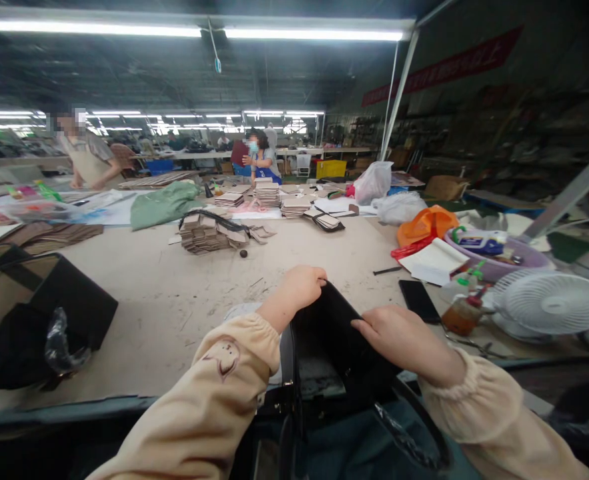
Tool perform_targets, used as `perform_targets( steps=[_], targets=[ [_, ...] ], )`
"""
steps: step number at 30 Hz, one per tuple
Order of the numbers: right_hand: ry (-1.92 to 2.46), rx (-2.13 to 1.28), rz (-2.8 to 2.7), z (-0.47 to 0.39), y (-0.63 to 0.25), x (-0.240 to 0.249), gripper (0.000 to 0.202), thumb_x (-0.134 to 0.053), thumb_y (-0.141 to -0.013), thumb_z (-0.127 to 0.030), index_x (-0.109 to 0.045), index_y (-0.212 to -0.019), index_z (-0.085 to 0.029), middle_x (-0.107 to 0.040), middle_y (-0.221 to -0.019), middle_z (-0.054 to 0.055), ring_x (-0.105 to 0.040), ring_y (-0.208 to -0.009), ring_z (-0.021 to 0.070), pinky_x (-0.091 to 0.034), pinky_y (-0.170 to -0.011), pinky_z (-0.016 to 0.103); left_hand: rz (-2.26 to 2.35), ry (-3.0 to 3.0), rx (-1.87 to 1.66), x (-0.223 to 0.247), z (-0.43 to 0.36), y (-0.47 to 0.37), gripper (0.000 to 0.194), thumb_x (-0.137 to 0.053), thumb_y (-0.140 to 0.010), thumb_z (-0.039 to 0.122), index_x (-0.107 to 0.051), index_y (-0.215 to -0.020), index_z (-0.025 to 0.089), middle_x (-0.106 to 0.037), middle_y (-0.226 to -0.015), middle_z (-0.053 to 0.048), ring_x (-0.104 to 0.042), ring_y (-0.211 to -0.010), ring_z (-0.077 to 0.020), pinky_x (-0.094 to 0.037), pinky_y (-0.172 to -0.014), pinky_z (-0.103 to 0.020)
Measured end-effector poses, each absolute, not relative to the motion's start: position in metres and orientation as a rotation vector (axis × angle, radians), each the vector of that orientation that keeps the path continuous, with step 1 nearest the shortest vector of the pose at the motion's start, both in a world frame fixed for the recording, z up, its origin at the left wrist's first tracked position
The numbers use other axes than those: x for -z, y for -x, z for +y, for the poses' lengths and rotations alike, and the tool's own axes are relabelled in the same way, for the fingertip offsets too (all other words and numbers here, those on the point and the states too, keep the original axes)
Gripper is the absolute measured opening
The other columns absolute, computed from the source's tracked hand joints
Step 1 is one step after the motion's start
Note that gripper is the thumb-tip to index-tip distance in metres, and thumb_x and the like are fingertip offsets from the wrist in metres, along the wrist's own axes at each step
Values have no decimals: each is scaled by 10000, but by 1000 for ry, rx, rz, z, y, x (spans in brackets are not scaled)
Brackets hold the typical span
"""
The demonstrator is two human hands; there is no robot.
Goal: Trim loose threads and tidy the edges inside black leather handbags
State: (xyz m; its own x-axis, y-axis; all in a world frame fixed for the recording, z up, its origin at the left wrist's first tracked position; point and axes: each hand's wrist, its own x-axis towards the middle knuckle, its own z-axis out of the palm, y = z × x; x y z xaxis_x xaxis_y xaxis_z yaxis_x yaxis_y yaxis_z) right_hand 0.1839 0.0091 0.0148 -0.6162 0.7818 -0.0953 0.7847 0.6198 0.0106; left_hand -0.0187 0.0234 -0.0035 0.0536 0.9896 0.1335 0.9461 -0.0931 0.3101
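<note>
A black handbag [327, 333] stands at the table's near edge, its mouth facing up toward me. My left hand [297, 293] is closed on the far end of its upper edge. Closer to me, my right hand [402, 337] pinches the same edge on the right side. Between the two hands the edge runs taut. A looped handle [432, 427], partly wrapped in clear plastic, hangs on the near right side of the bag. The bag's lower part and much of its inside are dark and hard to make out.
Black bags [87, 293] stand at left. Stacked brown pieces [209, 233] and a green cloth [164, 203] lie farther back. To the right are a phone [419, 300], bottles [464, 313], a white fan [552, 303] and a purple basin [524, 253]. Two people work across the table.
</note>
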Motion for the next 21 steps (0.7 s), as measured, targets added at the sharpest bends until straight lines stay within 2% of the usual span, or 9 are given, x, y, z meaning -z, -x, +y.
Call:
perform_targets(
  steps=[4, 9, 13, 21],
  targets=[
    [-1361, 117, 2793, 3, -186, -16, 474, -329, -911, -442, -643, -673, -178, -686, -732, 94, -634, -724, 209, -345, -603, 292, 2040, -2161, -465, 3, 23, 21, 252, -473, -853, 253, -689, -975, 212, -711, -954, -46, -628, -876, -169, -448, -810, -252],
    [-1341, 336, 2887, -13, -208, -6, 390, -444, -855, -496, -558, -620, -205, -634, -637, 32, -570, -604, 167, -296, -543, 285, 2074, -2146, -463, 1, 24, 29, 247, -483, -853, 261, -692, -980, 224, -713, -945, -28, -622, -868, -160, -449, -793, -242],
    [-1478, 456, 2945, -13, -226, 10, 402, -386, -897, -440, -509, -596, -206, -597, -604, 15, -534, -588, 155, -301, -559, 276, 2080, -2130, -465, -1, 26, 29, 232, -500, -841, 274, -698, -953, 229, -714, -924, -18, -618, -853, -157, -449, -770, -238],
    [-1639, 680, 2977, 0, -233, 11, 410, -400, -898, -434, -522, -587, -196, -550, -575, -14, -513, -585, 141, -317, -575, 259, 2158, -2013, -534, 1, 32, 14, 220, -502, -815, 220, -709, -875, 180, -709, -868, -82, -624, -870, -194, -446, -823, -292]
  ],
)
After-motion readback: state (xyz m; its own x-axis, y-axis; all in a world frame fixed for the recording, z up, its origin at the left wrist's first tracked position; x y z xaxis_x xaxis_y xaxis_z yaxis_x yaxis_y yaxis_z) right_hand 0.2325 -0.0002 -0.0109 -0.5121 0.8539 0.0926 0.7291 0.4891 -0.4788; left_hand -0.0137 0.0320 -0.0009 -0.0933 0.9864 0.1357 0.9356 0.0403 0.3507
